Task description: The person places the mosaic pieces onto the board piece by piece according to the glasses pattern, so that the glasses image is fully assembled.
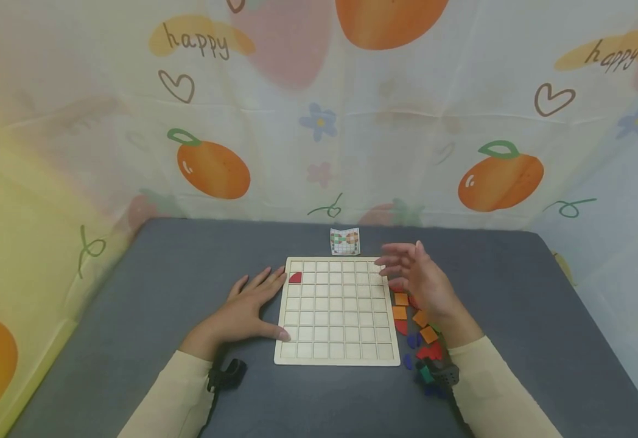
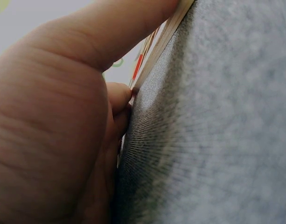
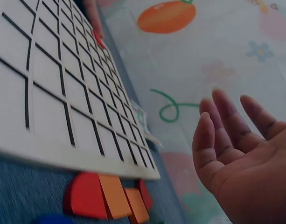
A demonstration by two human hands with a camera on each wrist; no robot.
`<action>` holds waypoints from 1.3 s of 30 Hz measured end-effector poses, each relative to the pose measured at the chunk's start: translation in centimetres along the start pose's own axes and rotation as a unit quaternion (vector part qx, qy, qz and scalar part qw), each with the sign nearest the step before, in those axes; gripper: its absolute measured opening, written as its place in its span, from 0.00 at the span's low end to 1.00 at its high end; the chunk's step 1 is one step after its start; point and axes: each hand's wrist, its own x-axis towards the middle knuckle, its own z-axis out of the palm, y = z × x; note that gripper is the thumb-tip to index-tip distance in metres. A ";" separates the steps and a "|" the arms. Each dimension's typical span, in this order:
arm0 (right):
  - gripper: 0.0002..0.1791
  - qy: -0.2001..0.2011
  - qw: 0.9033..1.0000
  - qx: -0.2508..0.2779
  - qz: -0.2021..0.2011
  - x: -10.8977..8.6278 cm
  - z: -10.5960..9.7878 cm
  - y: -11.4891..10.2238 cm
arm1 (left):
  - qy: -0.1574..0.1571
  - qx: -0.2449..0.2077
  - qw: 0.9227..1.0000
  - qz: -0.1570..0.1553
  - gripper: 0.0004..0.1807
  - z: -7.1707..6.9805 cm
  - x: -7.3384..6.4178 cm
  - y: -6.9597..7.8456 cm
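Observation:
A pale wooden grid board (image 1: 336, 311) lies flat on the grey table. One red quarter-round piece (image 1: 295, 278) sits in a cell near its upper left corner. My left hand (image 1: 249, 312) rests at the board's left edge, fingers spread, the thumb on the lower left rim. Above the board's upper right side hovers my right hand (image 1: 419, 281), palm turned inward, fingers loosely bent, holding nothing. Beneath it and along the right edge lie loose pieces: orange squares (image 1: 399, 312), red ones (image 1: 430, 351), blue ones (image 1: 408, 361) and a green one (image 1: 426, 374). The right forearm partly hides this pile.
A small printed pattern card (image 1: 344, 241) lies behind the board. Grey cloth covers the table (image 1: 149, 304). A patterned curtain (image 1: 275, 164) with oranges and hearts hangs along the back and sides. Each wrist wears a black camera.

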 end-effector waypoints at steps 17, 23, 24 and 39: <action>0.28 0.137 0.988 -0.074 0.020 -2.9 -5.8 2.4 | 0.001 0.003 1.000 -0.003 0.73 0.1 0.0 -0.1; 0.32 0.144 0.967 -0.200 0.069 -3.1 -6.6 3.9 | 0.000 0.006 1.000 -0.004 0.74 0.1 0.1 -0.2; 0.33 0.140 0.963 -0.217 0.074 -3.1 -6.7 4.1 | 0.000 0.006 1.000 -0.004 0.74 0.1 0.1 -0.2; 0.22 0.121 0.922 -0.356 0.092 -2.9 -6.2 5.3 | 0.006 0.003 1.000 0.005 0.74 0.0 0.2 0.0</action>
